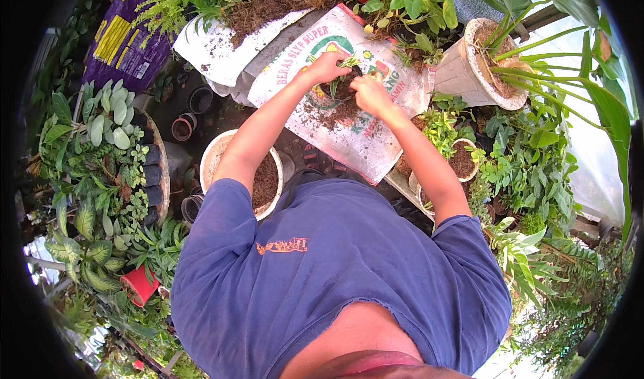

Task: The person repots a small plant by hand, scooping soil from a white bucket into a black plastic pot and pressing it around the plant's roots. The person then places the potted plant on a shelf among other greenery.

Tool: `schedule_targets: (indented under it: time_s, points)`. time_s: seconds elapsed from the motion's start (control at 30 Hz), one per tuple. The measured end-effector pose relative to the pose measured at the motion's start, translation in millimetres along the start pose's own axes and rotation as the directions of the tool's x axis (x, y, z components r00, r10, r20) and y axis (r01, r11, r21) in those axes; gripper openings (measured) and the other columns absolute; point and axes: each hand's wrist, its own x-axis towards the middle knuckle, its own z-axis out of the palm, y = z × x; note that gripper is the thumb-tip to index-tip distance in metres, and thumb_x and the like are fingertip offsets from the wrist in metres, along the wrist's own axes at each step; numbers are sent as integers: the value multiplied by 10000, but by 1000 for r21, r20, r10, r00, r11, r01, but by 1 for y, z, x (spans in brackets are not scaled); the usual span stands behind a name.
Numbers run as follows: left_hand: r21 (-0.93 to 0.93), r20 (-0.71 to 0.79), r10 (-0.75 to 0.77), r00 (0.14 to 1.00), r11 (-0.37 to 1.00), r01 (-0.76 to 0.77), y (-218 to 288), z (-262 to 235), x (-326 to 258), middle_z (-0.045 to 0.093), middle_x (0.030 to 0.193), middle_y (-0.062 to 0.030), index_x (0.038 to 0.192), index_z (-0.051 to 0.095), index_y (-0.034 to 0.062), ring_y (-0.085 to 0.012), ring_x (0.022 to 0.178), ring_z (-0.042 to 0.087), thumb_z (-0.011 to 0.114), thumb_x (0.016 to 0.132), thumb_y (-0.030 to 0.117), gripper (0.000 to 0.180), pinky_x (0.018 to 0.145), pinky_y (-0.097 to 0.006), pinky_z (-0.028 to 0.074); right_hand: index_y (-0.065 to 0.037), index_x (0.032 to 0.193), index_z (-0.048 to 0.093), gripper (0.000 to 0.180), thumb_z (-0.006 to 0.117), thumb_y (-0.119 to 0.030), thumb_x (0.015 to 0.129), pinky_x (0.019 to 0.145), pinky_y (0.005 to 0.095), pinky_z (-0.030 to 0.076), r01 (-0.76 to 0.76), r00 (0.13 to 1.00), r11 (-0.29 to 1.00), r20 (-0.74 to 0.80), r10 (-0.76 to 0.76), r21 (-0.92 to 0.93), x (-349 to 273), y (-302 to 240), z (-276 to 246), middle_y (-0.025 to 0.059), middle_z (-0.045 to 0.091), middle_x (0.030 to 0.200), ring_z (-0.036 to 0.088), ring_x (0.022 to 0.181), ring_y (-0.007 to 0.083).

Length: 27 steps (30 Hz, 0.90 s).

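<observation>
Hands met upper centre of the frame over a printed white sack [362,137] spread flat as a work surface. Left hand [329,66] and right hand [371,94] were both closed around a small dark pot [343,87] holding a seedling [347,62] with thin green leaves; fingers pressed at the soil. Loose soil [339,116] lay spilled on the sack just below the pot. Judged well along: plant already seated in the pot, firming in progress, spilled soil not cleared. White basin [216,152] of potting mix sat lower left of the hands, partly behind the left arm. Empty dark pots [199,100] waited upper left. Pot's rim and fill level were hidden by fingers; exact finger contact hard to make out.
</observation>
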Motion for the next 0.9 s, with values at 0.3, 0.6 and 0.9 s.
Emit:
schedule_targets:
  time_s: [0.3, 0.6, 0.9]
  points:
    - [-33, 26, -86, 996, 996, 86, 8, 1, -3, 670, 956, -183, 1028, 651, -17, -262, 879, 638, 743, 786, 232, 358, 791, -364, 481, -45, 953, 653, 223, 515, -65, 779, 1021, 629, 325, 82, 986, 981, 161, -53, -178, 2, 7, 2, 81, 583, 1082, 525, 1102, 271]
    - [-36, 18, -65, 998, 997, 66, 12, -1, -3, 671, 937, -181, 1029, 656, -5, -251, 869, 637, 734, 790, 228, 342, 779, -362, 485, -86, 1022, 668, 287, 522, -84, 775, 1002, 640, 309, -69, 996, 985, -59, 61, -156, 3, 2, 18, 97, 559, 1093, 528, 1085, 280]
    - [-19, -93, 44, 995, 999, -46, 11, 4, -5, 675, 940, -179, 1028, 661, -8, -258, 881, 647, 727, 786, 207, 330, 787, -360, 490, -61, 1013, 660, 283, 496, -61, 783, 1028, 628, 287, -89, 989, 993, -123, 79, -80, 5, 7, 14, 104, 608, 1038, 561, 1072, 270]
